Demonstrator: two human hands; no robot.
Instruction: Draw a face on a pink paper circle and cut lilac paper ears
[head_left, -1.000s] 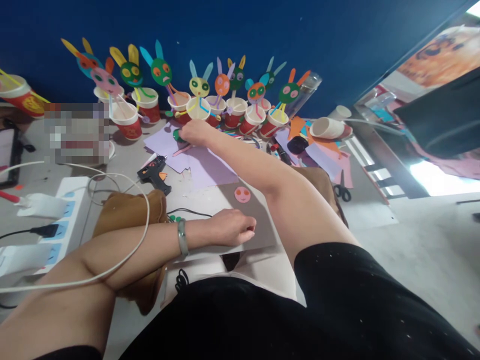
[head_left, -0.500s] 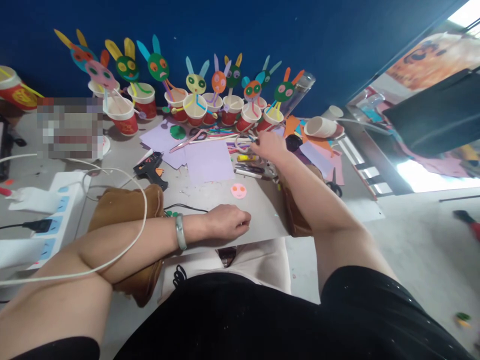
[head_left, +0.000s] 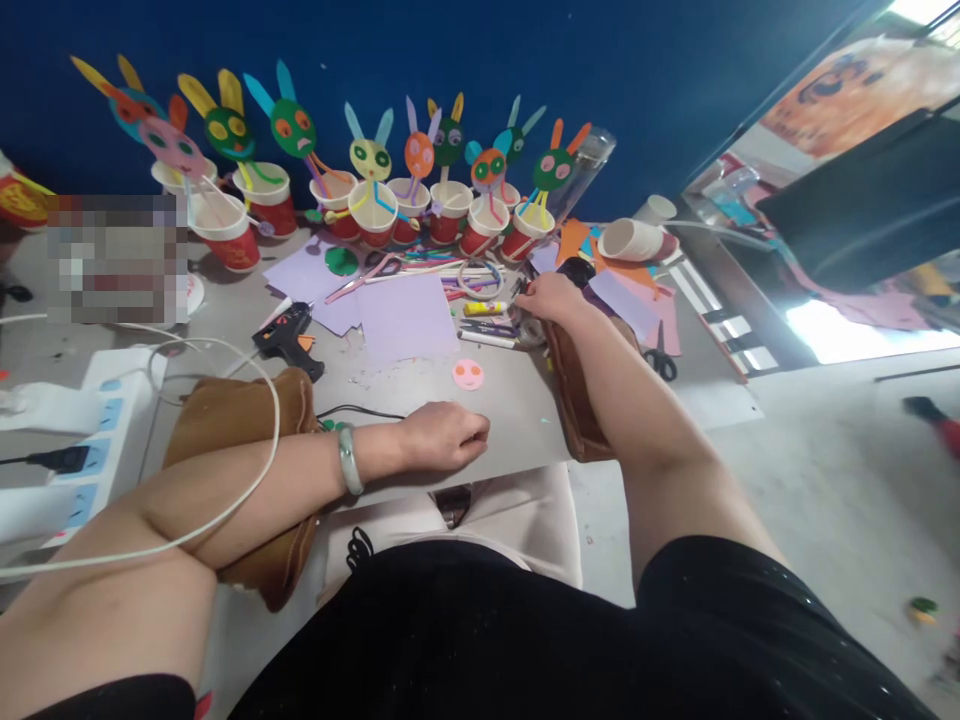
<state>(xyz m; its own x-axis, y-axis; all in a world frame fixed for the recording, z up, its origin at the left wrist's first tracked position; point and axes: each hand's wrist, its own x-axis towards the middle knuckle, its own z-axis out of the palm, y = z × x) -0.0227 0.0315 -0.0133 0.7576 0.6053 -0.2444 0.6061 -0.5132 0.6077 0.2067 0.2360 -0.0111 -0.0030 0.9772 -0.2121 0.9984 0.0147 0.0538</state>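
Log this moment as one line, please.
left hand: curled, on table near pink paper face | right hand: beside yellow tube, hold unclear | glue gun: lying left of purple sheet

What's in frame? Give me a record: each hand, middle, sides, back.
left hand: curled on table, near pink disc
right hand: among supplies, right of yellow tube; contents unclear
left wrist: bracelet
middle: purple paper
left side: glue gun, power strip
right side: tipped cups
back: red cups with rabbit figures
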